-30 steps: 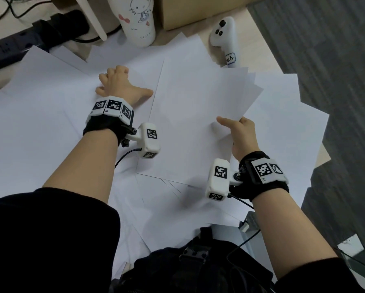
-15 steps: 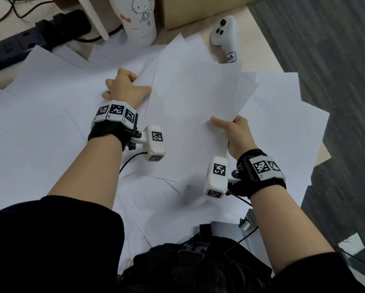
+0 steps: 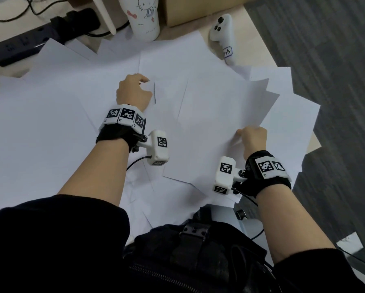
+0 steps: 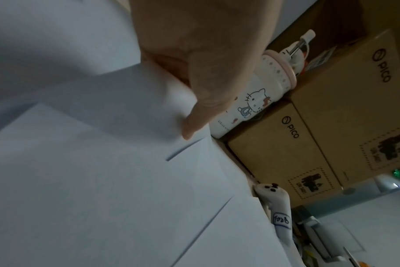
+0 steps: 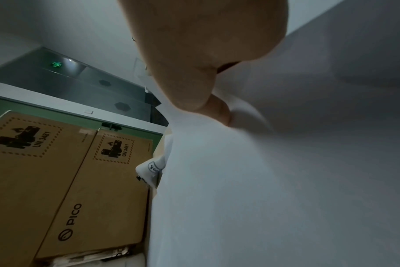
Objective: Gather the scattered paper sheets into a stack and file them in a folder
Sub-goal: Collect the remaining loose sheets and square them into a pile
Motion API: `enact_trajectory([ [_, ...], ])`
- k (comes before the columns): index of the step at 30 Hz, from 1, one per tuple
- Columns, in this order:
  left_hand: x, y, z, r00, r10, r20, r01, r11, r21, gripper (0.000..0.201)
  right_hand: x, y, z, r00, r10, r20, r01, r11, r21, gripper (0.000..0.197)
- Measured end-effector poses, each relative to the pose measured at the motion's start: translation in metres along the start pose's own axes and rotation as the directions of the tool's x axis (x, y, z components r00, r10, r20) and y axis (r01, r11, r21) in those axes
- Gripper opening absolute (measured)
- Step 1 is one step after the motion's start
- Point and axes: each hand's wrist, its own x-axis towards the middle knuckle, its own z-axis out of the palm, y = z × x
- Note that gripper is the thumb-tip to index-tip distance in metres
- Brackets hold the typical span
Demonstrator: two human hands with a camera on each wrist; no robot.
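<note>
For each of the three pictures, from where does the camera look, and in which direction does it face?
Head: worn high, looks down at white paper sheets; shows both forearms, left hand, right hand.
Left wrist: looks along the thumb, which pinches a sheet corner, toward the white cartoon-cat bottle.
Right wrist: looks along the thumb, which grips held sheets, toward brown cardboard boxes.
All share the white handheld controller.

My left hand [image 3: 134,93] has gone from lying flat on the paper sheets [image 3: 215,115] to curling round a sheet's corner. My right hand [image 3: 254,140] has pulled its held sheets lower, thumb now tucked in.
</note>
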Motion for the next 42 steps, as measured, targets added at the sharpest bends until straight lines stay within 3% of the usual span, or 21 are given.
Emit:
enact_trajectory([
  [3,-0.01,-0.002,0.001,0.999,-0.03,0.04,0.028,0.998,0.05,0.04,0.0,0.01,-0.01,1.0,-0.004,-0.01,0.004,0.998,-0.06,0.01],
  [9,-0.031,-0.005,-0.008,0.998,-0.022,-0.067,0.018,0.998,-0.062,0.027,-0.004,0.028,-0.024,1.0,-0.01,-0.028,0.008,0.998,-0.068,0.027],
  [12,-0.038,-0.014,-0.006,0.996,-0.083,-0.013,0.081,0.989,-0.126,0.028,-0.007,0.031,-0.026,0.996,-0.053,-0.067,0.048,0.996,-0.079,0.01],
  [15,-0.048,-0.02,-0.002,0.992,-0.109,0.065,0.122,0.962,-0.245,0.031,-0.012,0.034,-0.025,0.975,-0.194,-0.107,0.193,0.981,-0.022,0.009],
  [18,-0.056,-0.027,0.001,0.968,-0.252,0.01,0.233,0.88,-0.414,0.045,-0.013,0.035,-0.024,0.952,-0.287,-0.107,0.286,0.958,-0.028,0.02],
  [22,-0.069,-0.031,0.0,0.894,-0.448,0.019,0.372,0.718,-0.588,0.069,-0.009,0.031,-0.027,0.956,-0.261,-0.133,0.258,0.965,-0.038,0.023],
  [25,-0.076,-0.025,0.003,0.865,-0.483,0.136,0.438,0.594,-0.675,0.077,-0.006,0.029,-0.027,0.959,-0.257,-0.115,0.254,0.966,-0.04,0.025],
  [27,-0.08,-0.018,0.006,0.849,-0.48,0.222,0.495,0.574,-0.652,0.083,-0.007,0.027,-0.027,0.957,-0.28,-0.079,0.277,0.96,-0.048,0.021],
  [31,-0.081,-0.015,0.015,0.827,-0.485,0.283,0.539,0.546,-0.641,0.089,-0.009,0.025,-0.025,0.952,-0.305,0.012,0.305,0.95,-0.072,0.013],
  [34,-0.082,-0.012,0.022,0.836,-0.464,0.291,0.522,0.512,-0.683,0.07,-0.007,0.026,-0.024,0.953,-0.3,0.052,0.302,0.952,-0.055,0.009],
  [36,-0.081,-0.01,0.025,0.847,-0.465,0.258,0.498,0.523,-0.692,0.067,-0.004,0.028,-0.025,0.956,-0.291,0.044,0.293,0.955,-0.05,0.02],
  [38,-0.075,-0.012,0.027,0.853,-0.485,0.192,0.467,0.545,-0.697,0.074,-0.004,0.027,-0.026,0.957,-0.289,0.008,0.289,0.955,-0.069,0.01],
  [39,-0.072,-0.012,0.025,0.856,-0.498,0.14,0.442,0.564,-0.697,0.074,-0.002,0.027,-0.028,0.96,-0.28,-0.017,0.278,0.958,-0.074,0.019],
  [40,-0.07,-0.013,0.023,0.859,-0.505,0.083,0.412,0.587,-0.697,0.069,0.0,0.028,-0.029,0.958,-0.283,-0.045,0.278,0.956,-0.09,0.031],
  [42,-0.065,-0.014,0.015,0.861,-0.507,-0.036,0.351,0.644,-0.68,0.052,0.001,0.025,-0.033,0.949,-0.303,-0.087,0.294,0.951,-0.1,0.035],
])
